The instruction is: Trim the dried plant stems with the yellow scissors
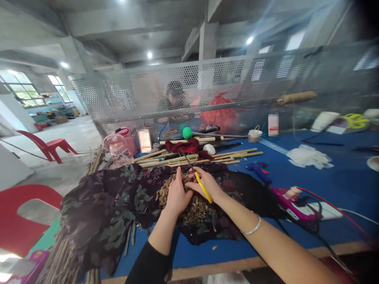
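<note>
A heap of brown, dried plant bits (198, 211) lies on a dark floral cloth (118, 201) in front of me. My left hand (179, 191) rests on the heap, index finger stretched out and thumb apart; its other fingers are partly hidden. Beside it, my right hand (205, 183) grips a thin tool with a yellow handle (203, 187), its dark, narrow end pointing up and away to the left. The exact kind of tool is unclear. My right fingertips reach down to the heap, close to my left thumb.
Beyond the cloth lie bamboo sticks (177, 159), dark red fabric (183, 146) and a green ball (187, 133). At right are a blue glue gun (259, 172), a pink power strip (291, 205) with cords, and white plastic (309, 156). A person sits behind the perforated metal screen (127, 90).
</note>
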The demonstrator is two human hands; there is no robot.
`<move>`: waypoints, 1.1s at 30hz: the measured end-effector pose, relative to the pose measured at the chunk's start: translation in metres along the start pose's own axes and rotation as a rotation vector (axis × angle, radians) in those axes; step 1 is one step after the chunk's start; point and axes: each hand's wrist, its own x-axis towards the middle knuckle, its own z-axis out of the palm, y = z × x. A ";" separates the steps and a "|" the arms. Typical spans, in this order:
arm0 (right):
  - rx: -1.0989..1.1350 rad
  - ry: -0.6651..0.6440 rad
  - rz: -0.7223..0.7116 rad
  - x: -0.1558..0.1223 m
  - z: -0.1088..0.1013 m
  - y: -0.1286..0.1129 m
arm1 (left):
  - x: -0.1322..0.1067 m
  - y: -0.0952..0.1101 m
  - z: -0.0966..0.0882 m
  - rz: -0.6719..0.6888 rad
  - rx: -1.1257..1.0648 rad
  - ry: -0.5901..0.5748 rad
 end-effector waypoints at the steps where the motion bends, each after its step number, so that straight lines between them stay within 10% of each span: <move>1: -0.005 -0.014 -0.011 0.001 0.004 0.000 | 0.000 0.000 0.001 0.001 -0.036 0.008; 33: 0.285 -0.007 0.202 0.001 -0.001 -0.035 | -0.003 0.012 -0.011 0.075 -0.194 0.286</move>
